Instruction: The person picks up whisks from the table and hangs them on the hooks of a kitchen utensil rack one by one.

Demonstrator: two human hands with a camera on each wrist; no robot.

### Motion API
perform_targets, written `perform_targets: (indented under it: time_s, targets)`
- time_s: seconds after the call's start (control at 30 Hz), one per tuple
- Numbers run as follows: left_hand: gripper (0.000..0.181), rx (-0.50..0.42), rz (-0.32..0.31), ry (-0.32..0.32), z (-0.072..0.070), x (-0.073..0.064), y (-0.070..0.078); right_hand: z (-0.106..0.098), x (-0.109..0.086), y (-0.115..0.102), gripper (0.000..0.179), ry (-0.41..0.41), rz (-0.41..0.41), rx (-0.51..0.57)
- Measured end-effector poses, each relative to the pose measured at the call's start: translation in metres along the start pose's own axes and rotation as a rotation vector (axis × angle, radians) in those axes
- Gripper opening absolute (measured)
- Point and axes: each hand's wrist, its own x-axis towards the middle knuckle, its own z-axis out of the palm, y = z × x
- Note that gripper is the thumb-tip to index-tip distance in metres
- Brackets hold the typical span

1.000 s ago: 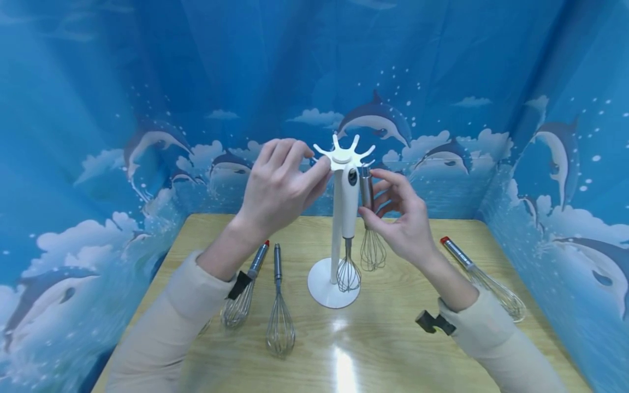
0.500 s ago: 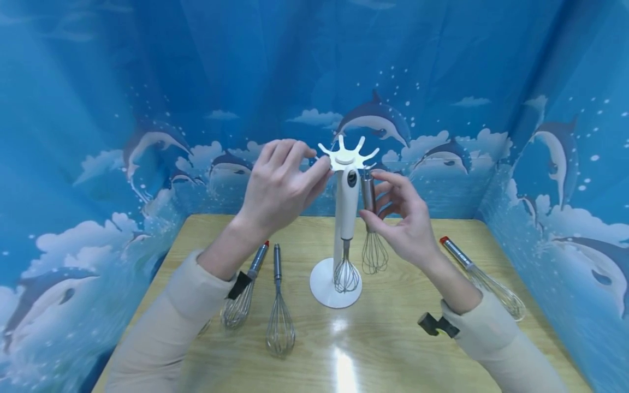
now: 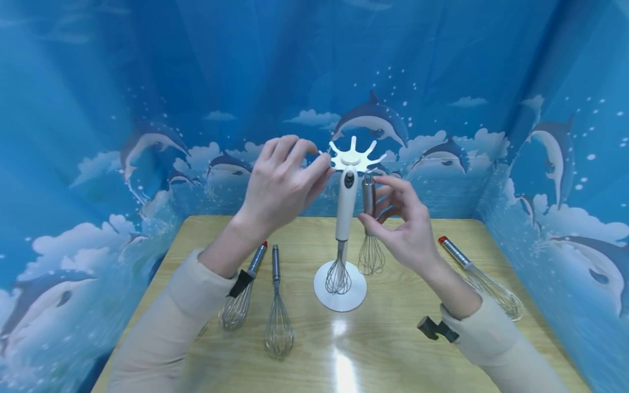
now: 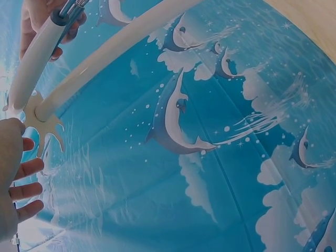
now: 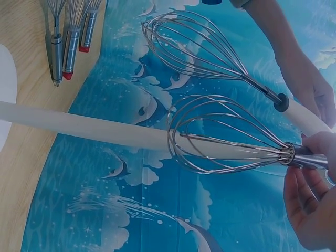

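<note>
My left hand pinches an arm of the white rack top on the utensil stand, thumb and forefinger meeting at its left side. In the left wrist view its other fingers are spread. From the front of the rack hangs a white-handled whisk, in front of the post. To the right of it my right hand holds a steel-handled whisk between thumb and fingers, upright with wires down. Its top end is close beneath a rack arm; whether it touches is unclear. The right wrist view shows its wire loops large.
The stand's round white base is on the wooden table. Left of it lie a plain steel whisk and a red-tipped whisk. Another red-tipped whisk lies at the right. Blue dolphin curtains surround the table.
The stand has shifted slightly right and its rack has turned, with the white-handled whisk swinging a little left across the post. Both hands keep nearly the same places and holds.
</note>
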Motion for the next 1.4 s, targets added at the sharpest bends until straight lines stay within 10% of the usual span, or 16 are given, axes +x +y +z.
perform_targets:
  time_s: [1.4]
  targets:
    - [0.031, -0.002, -0.073, -0.032, 0.005, -0.006, -0.017, 0.02, 0.013, 0.001, 0.072, -0.031, -0.062, -0.125]
